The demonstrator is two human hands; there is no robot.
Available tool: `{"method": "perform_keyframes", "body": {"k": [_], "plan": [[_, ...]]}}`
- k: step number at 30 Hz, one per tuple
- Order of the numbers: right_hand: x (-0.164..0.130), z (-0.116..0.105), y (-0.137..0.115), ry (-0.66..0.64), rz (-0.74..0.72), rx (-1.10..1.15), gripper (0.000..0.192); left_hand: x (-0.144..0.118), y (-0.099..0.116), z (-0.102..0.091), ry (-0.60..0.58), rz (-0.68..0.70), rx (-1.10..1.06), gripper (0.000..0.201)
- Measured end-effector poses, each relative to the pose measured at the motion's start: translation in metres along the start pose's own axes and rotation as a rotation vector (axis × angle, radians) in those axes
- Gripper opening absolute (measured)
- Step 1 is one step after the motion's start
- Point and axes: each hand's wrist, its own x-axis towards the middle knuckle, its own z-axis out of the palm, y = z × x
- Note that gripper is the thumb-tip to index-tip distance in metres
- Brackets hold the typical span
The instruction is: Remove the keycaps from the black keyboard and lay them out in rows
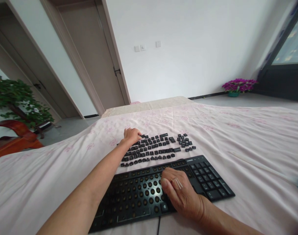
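Keycaps, pulled loose, lie in rows on the pink cloth just beyond the black keyboard, with the left hand curled down on their far-left corner, its grip unclear, and the right hand resting flat, holding nothing, on the keyboard's stripped middle.

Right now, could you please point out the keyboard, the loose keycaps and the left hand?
keyboard (212, 182): head view, number pad at its right end.
loose keycaps (153, 150): head view, middle of the laid-out rows.
left hand (132, 134): head view, back of the hand.
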Motion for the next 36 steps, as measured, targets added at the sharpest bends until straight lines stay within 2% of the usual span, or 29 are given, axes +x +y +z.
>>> {"method": "perform_keyframes", "body": {"k": [12,14,18,21,24,26,28,31,33,36], "plan": [[0.000,0.001,0.001,0.027,0.018,0.021,0.039,-0.008,-0.003,-0.006,-0.017,0.024,-0.022,0.008],[0.000,0.000,0.000,0.045,0.038,0.029,0.041,-0.009,-0.003,-0.010,-0.014,0.016,-0.044,0.012],[-0.003,0.001,0.000,0.110,0.121,0.067,0.048,-0.016,-0.007,-0.028,0.017,-0.017,-0.094,0.033],[-0.004,0.002,0.003,0.155,0.235,0.151,0.050,-0.029,-0.012,-0.051,0.046,-0.036,-0.142,0.039],[-0.001,0.003,0.006,0.173,0.390,0.275,0.050,-0.057,-0.014,-0.071,0.069,-0.032,-0.209,0.039],[0.004,0.002,0.006,0.196,0.481,0.391,0.048,-0.087,-0.011,-0.078,0.074,-0.009,-0.265,0.037],[0.009,0.000,0.003,0.214,0.549,0.496,0.043,-0.123,-0.003,-0.079,0.086,0.078,-0.375,0.033],[0.014,-0.005,-0.005,0.177,0.609,0.552,0.040,-0.180,0.016,-0.075,0.089,0.198,-0.484,0.026],[0.013,-0.009,-0.011,0.101,0.590,0.543,0.042,-0.213,0.029,-0.068,0.073,0.215,-0.505,0.022],[0.006,-0.013,-0.019,-0.020,0.536,0.522,0.046,-0.247,0.045,-0.055,0.034,0.252,-0.536,0.018]]}}
